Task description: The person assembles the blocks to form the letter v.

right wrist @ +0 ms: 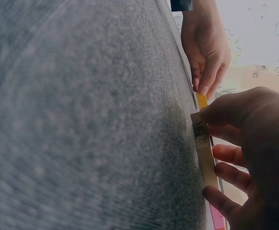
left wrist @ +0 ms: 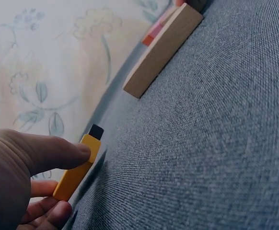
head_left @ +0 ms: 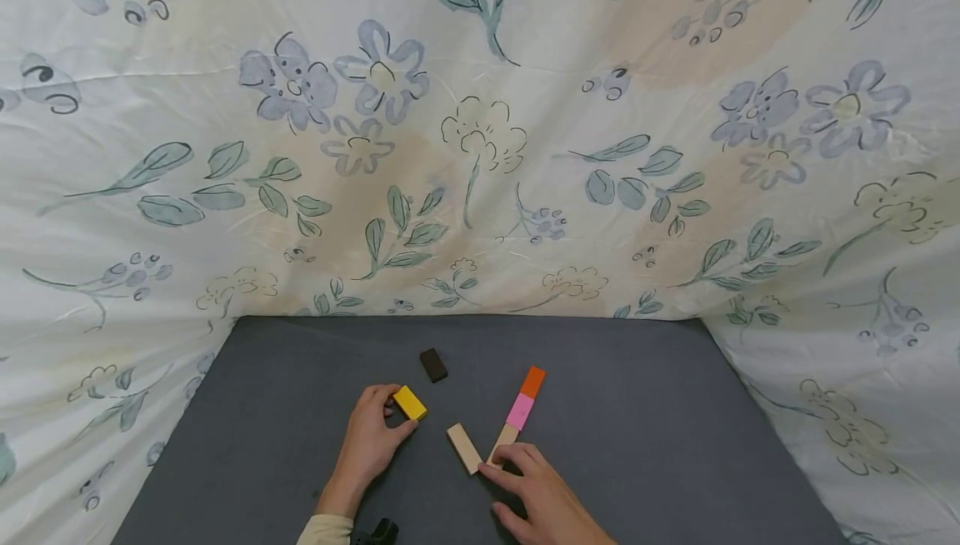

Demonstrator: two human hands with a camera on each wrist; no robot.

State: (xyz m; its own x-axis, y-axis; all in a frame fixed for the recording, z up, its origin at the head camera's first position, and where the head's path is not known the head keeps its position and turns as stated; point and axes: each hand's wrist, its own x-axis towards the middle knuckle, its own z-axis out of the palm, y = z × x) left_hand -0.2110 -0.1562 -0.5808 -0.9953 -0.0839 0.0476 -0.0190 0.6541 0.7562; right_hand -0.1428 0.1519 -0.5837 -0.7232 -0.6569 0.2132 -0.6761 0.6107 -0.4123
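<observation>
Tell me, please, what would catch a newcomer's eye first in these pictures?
Probably the bright yellow block, pinched by the left hand left of the dark table's middle. Next come the orange block and the pink block, end to end in a slanting row with a plain wooden block that the right hand partly hides. Behind everything, the floral cloth fills most of the head view.
</observation>
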